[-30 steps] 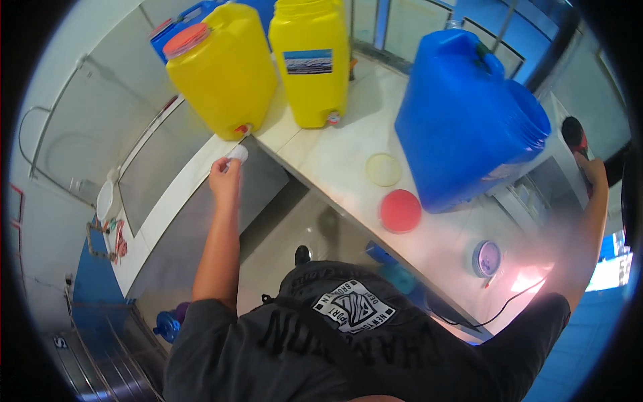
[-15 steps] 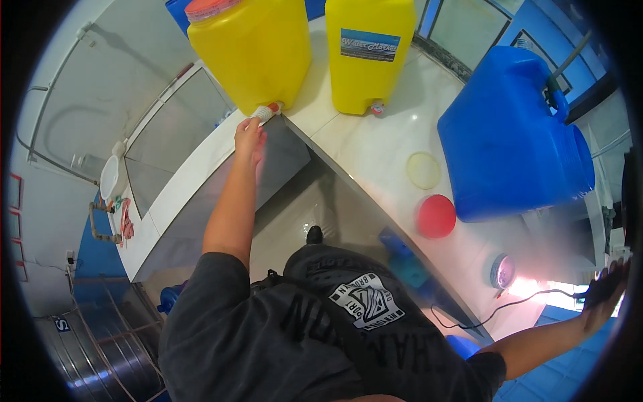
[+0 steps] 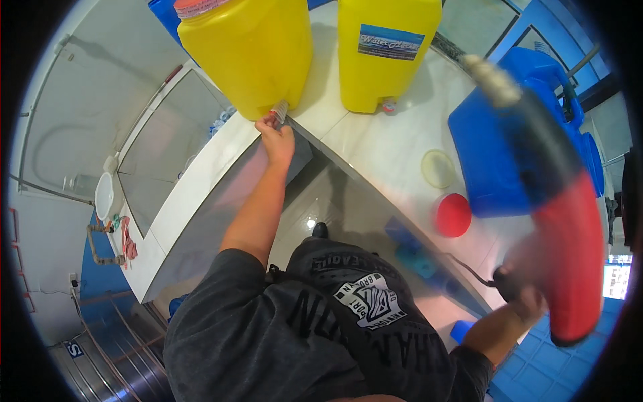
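Observation:
My left hand pinches a small pale, banded sleeve over the spigot at the base of the left yellow jug. My right hand grips a red and black heat gun, blurred, raised over the right side of the counter with its metal nozzle toward the upper left. The second yellow jug stands upright with a spigot low on its front. A blue jerrycan stands behind the heat gun, partly hidden by it.
A pale round lid and a red lid lie on the white tiled counter. At left are a white basin, pipework, a pink cloth and a steel tank. A cord trails near my right hand.
My left hand has moved up and right onto the left jug's spigot. My right hand has brought the heat gun from the far right edge inward, its nozzle now high in view.

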Demonstrator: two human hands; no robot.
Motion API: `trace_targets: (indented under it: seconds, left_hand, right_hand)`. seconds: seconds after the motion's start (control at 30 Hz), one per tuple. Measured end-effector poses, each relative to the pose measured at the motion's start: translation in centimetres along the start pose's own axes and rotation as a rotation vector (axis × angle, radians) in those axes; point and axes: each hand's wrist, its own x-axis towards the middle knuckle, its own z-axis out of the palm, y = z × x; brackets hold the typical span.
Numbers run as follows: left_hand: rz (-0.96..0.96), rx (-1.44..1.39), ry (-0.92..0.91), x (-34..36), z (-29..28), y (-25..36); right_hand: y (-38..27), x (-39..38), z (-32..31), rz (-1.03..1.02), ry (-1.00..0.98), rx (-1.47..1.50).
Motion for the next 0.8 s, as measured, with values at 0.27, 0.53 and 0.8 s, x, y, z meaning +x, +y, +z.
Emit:
trace_targets:
  seconds: [0.27, 0.53, 0.8]
  left_hand:
    - [-0.082, 0.193, 0.007, 0.9, 0.4, 3.0]
    - [-0.131, -0.020, -0.100, 1.0, -0.9, 2.3]
    - [-0.101, -0.156, -0.173, 1.3, -1.0, 0.5]
  right_hand:
    - [1.8, 5.4, 13.0, 0.265, -0.318, 0.253]
    - [5.2, 7.2, 23.2, 0.574, -0.427, 0.318]
    - [5.6, 9.1, 26.1, 0.479, -0.485, 0.506]
